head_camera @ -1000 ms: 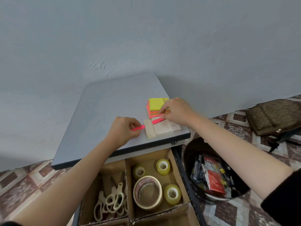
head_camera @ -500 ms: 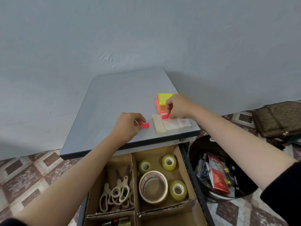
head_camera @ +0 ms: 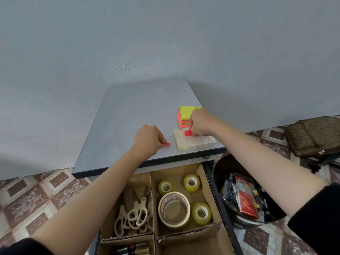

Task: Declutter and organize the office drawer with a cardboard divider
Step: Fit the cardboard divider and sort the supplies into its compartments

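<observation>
On the grey cabinet top (head_camera: 132, 115) my left hand (head_camera: 147, 139) pinches a small pink strip (head_camera: 166, 144) that lies on the surface. My right hand (head_camera: 200, 124) pinches another pink strip (head_camera: 188, 133) over a cream pad (head_camera: 184, 142) near the front right corner. Behind it sits a stack of yellow and pink sticky notes (head_camera: 184, 115). Below, the open drawer holds a cardboard divider (head_camera: 153, 199): scissors (head_camera: 136, 214) in the left compartment, several tape rolls (head_camera: 173, 208) in the right, batteries (head_camera: 134, 250) at the front.
A dark round bin (head_camera: 220, 168) with mixed stationery stands on the tiled floor to the right of the drawer. A brown bag (head_camera: 312, 135) lies further right by the wall. The grey wall rises right behind the cabinet.
One second ago both hands held pink strips close together by the cream pad. My left hand has drawn its strip leftward, and my right hand holds its strip over the pad.
</observation>
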Demonstrator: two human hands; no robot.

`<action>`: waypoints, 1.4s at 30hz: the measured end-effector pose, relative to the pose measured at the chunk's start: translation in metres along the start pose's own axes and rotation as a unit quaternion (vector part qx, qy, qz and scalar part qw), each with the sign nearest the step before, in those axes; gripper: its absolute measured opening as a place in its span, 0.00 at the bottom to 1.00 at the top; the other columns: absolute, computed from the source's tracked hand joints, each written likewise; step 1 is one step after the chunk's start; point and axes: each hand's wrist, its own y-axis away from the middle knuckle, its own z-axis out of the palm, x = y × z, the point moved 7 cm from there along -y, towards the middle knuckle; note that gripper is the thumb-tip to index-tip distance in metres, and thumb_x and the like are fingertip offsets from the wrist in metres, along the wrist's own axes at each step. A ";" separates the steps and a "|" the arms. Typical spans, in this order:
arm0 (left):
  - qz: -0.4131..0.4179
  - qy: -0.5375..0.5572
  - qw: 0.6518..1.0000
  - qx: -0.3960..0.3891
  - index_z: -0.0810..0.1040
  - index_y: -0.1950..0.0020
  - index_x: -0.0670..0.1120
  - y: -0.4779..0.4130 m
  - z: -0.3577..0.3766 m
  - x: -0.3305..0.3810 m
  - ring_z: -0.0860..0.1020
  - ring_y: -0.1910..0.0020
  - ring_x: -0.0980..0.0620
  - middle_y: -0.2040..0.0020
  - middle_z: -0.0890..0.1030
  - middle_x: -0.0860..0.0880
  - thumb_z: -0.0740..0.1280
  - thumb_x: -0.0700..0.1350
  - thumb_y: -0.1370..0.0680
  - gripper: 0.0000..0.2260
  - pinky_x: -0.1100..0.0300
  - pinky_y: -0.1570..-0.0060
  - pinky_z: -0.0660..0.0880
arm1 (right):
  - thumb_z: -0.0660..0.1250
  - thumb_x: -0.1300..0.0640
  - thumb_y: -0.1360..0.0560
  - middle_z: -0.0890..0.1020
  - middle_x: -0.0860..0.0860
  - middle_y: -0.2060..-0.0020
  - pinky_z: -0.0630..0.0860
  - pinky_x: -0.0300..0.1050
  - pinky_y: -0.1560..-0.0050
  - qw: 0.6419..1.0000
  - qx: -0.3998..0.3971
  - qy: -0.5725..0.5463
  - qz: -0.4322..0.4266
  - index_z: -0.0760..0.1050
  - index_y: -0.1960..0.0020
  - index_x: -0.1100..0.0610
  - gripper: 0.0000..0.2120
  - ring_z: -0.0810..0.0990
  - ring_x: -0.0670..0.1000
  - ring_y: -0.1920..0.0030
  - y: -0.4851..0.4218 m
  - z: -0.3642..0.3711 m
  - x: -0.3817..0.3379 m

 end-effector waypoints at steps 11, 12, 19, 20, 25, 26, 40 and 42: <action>-0.005 0.011 1.000 0.003 0.84 0.47 0.44 0.004 -0.001 -0.001 0.75 0.56 0.54 0.49 0.83 0.47 0.69 0.42 0.24 0.08 0.64 0.51 0.73 | 0.69 0.71 0.33 0.83 0.58 0.59 0.78 0.46 0.62 0.998 -0.003 -0.068 0.012 0.81 0.52 0.67 0.10 0.77 0.50 0.64 0.013 0.000 0.003; -0.005 0.018 1.000 0.004 0.84 0.47 0.45 0.005 -0.002 -0.001 0.74 0.57 0.54 0.49 0.83 0.48 0.68 0.42 0.24 0.08 0.63 0.52 0.72 | 0.70 0.70 0.32 0.81 0.53 0.63 0.74 0.40 0.68 0.996 -0.010 -0.090 0.012 0.82 0.52 0.64 0.10 0.75 0.47 0.67 0.016 -0.001 0.004; -0.009 0.173 0.985 0.020 0.84 0.51 0.46 0.049 -0.016 -0.010 0.77 0.57 0.55 0.51 0.82 0.49 0.70 0.40 0.25 0.06 0.68 0.58 0.72 | 0.73 0.68 0.32 0.78 0.50 0.73 0.65 0.31 0.78 0.952 -0.038 -0.304 0.016 0.82 0.49 0.64 0.12 0.69 0.45 0.75 0.061 0.001 0.002; -0.010 0.200 0.980 0.014 0.84 0.52 0.47 0.060 -0.017 -0.010 0.78 0.57 0.56 0.53 0.82 0.50 0.70 0.40 0.26 0.05 0.71 0.60 0.72 | 0.72 0.67 0.31 0.78 0.49 0.74 0.65 0.32 0.77 0.945 -0.045 -0.323 0.016 0.82 0.49 0.64 0.10 0.69 0.44 0.77 0.070 0.006 0.002; -0.020 0.306 0.951 -0.042 0.83 0.59 0.54 0.123 -0.013 -0.015 0.81 0.58 0.57 0.61 0.84 0.55 0.72 0.39 0.28 0.09 0.68 0.54 0.76 | 0.68 0.64 0.27 0.80 0.49 0.72 0.66 0.35 0.70 0.890 -0.134 -0.436 0.000 0.83 0.54 0.60 0.05 0.68 0.45 0.72 0.121 0.044 -0.008; -0.025 0.316 0.947 -0.053 0.83 0.59 0.54 0.135 -0.011 -0.016 0.81 0.59 0.59 0.63 0.83 0.56 0.72 0.39 0.28 0.09 0.67 0.55 0.76 | 0.68 0.64 0.26 0.80 0.49 0.71 0.67 0.35 0.70 0.877 -0.150 -0.456 -0.004 0.83 0.54 0.60 0.05 0.68 0.45 0.72 0.133 0.052 -0.011; 0.043 0.028 0.958 -0.282 0.84 0.51 0.47 0.202 0.120 0.001 0.80 0.56 0.54 0.55 0.84 0.48 0.72 0.44 0.27 0.07 0.62 0.52 0.76 | 0.65 0.67 0.25 0.83 0.53 0.64 0.70 0.35 0.73 0.886 -0.180 -0.426 0.023 0.77 0.45 0.56 0.11 0.72 0.44 0.76 0.169 0.151 -0.004; 0.063 -0.030 0.958 -0.279 0.84 0.50 0.48 0.198 0.131 0.011 0.79 0.51 0.48 0.52 0.84 0.48 0.69 0.44 0.26 0.07 0.57 0.50 0.76 | 0.66 0.66 0.25 0.84 0.53 0.62 0.70 0.39 0.70 0.885 -0.176 -0.430 0.028 0.76 0.52 0.58 0.05 0.72 0.45 0.76 0.160 0.156 -0.004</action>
